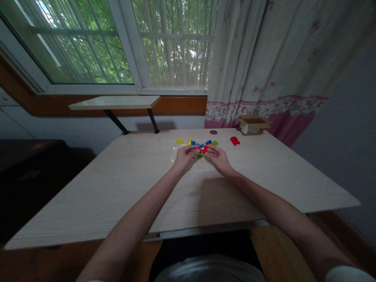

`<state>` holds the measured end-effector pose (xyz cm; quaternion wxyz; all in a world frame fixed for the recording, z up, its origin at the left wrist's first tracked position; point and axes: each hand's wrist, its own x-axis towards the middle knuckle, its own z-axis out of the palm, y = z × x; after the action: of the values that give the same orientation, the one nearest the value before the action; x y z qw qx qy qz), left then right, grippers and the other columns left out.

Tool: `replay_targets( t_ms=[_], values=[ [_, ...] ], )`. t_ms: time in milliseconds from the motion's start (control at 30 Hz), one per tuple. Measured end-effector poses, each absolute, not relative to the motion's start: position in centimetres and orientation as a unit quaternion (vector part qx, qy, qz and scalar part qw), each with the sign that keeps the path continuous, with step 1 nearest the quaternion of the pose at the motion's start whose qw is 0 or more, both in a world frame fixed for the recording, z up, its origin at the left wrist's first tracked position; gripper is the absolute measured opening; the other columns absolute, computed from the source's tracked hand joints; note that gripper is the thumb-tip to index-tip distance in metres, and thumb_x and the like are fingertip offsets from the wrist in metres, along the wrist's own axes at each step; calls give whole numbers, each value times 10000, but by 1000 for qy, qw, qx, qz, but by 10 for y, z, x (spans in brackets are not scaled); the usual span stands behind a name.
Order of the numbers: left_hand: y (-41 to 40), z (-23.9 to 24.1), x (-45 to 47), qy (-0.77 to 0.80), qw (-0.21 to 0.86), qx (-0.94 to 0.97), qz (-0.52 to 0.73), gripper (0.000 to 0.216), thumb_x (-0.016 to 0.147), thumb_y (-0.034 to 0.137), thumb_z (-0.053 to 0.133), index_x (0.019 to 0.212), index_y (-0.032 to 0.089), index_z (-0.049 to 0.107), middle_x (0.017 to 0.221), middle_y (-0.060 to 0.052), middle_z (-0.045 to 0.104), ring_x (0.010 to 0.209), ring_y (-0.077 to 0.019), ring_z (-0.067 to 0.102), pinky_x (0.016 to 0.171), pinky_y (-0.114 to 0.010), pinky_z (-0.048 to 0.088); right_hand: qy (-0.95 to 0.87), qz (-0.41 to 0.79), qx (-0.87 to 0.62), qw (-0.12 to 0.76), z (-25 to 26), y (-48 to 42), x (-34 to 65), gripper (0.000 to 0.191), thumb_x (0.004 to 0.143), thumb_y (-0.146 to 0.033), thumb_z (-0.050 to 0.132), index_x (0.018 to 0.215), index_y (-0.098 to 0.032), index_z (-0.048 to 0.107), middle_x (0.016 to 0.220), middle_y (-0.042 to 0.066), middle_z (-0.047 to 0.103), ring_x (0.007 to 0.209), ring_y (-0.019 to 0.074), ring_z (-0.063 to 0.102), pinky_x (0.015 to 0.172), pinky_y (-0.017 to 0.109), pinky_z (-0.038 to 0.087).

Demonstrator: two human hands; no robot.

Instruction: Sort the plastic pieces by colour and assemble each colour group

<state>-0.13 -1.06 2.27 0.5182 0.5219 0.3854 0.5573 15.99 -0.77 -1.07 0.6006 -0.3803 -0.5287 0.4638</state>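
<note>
Plastic shapes point(202, 148) lie in a bright pile on the table point(123, 184). The left hand point(185, 156) and right hand point(217, 159) curve in close at the pile; I can't tell if they hold a piece.

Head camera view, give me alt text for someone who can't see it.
Two bare hands, the left hand and right hand, meet over a cluster of small colored plastic pieces on a pale wood-grain table. A red piece lies apart, near an open cardboard box, below a barred window and a floral curtain.
</note>
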Motion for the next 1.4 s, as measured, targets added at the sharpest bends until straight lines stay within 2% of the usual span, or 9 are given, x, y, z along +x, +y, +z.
replay_targets(
  t_ms=[300, 433, 600, 833, 933, 1067, 1167, 1233, 1400],
  values=[
    [-10, 23, -1, 384, 528, 520, 550, 366, 529, 272, 791, 853, 124, 704, 604, -29, 633, 520, -87, 509, 463, -205, 357, -517, 459, -385, 611, -11, -7, 159, 439, 552, -361, 778, 939, -201, 645, 807, 23, 648, 711, 128, 588, 721, 308, 490],
    [-10, 23, 0, 393, 526, 517, 549, 312, 528, 261, 785, 798, 128, 702, 608, -35, 640, 535, -103, 530, 476, -219, 374, -536, 447, -386, 603, -12, -8, 159, 383, 577, -362, 760, 908, -211, 641, 798, 10, 639, 638, 106, 542, 621, 269, 470],
    [-11, 24, -1, 391, 519, 522, 553, 296, 545, 259, 777, 798, 126, 700, 617, -37, 643, 559, -111, 546, 508, -228, 396, -545, 446, -385, 597, -13, -8, 160, 348, 605, -341, 742, 908, -210, 631, 699, -20, 590, 499, 67, 423, 476, 224, 371],
    [-8, 21, 0, 376, 515, 525, 564, 295, 526, 226, 778, 791, 120, 705, 676, -49, 665, 572, -103, 550, 522, -220, 411, -527, 478, -372, 596, -12, -7, 157, 357, 559, -320, 766, 865, -211, 618, 854, 24, 642, 733, 124, 574, 643, 263, 462],
    [-8, 20, 0, 374, 508, 538, 559, 308, 523, 238, 778, 800, 122, 711, 672, -48, 663, 562, -100, 544, 506, -214, 407, -531, 472, -374, 596, -14, -6, 157, 367, 575, -318, 758, 895, -209, 616, 883, 26, 648, 685, 108, 564, 645, 267, 458],
    [-9, 21, 0, 374, 505, 549, 552, 317, 526, 261, 781, 805, 124, 717, 662, -46, 660, 560, -99, 543, 496, -209, 404, -556, 439, -373, 600, -18, -5, 159, 362, 622, -321, 735, 952, -224, 620, 959, 30, 645, 577, 79, 500, 555, 248, 421],
    [-10, 22, 0, 369, 505, 549, 555, 315, 523, 264, 786, 797, 126, 716, 670, -46, 663, 567, -97, 547, 503, -207, 409, -580, 411, -380, 592, -19, -5, 161, 341, 655, -314, 717, 973, -229, 628, 878, 14, 638, 514, 66, 436, 490, 233, 368],
    [-11, 22, 0, 367, 506, 548, 556, 312, 520, 264, 788, 790, 126, 714, 670, -44, 663, 568, -96, 547, 509, -208, 412, -588, 404, -382, 587, -18, -5, 161, 335, 668, -314, 707, 982, -228, 629, 844, 8, 630, 501, 62, 418, 475, 227, 352],
    [-11, 23, 0, 365, 513, 543, 556, 312, 529, 276, 786, 791, 126, 708, 652, -36, 658, 551, -92, 536, 494, -205, 395, -583, 392, -382, 601, -14, -6, 160, 372, 631, -343, 718, 969, -217, 626, 936, 29, 635, 563, 73, 475, 520, 230, 406]
  ],
)
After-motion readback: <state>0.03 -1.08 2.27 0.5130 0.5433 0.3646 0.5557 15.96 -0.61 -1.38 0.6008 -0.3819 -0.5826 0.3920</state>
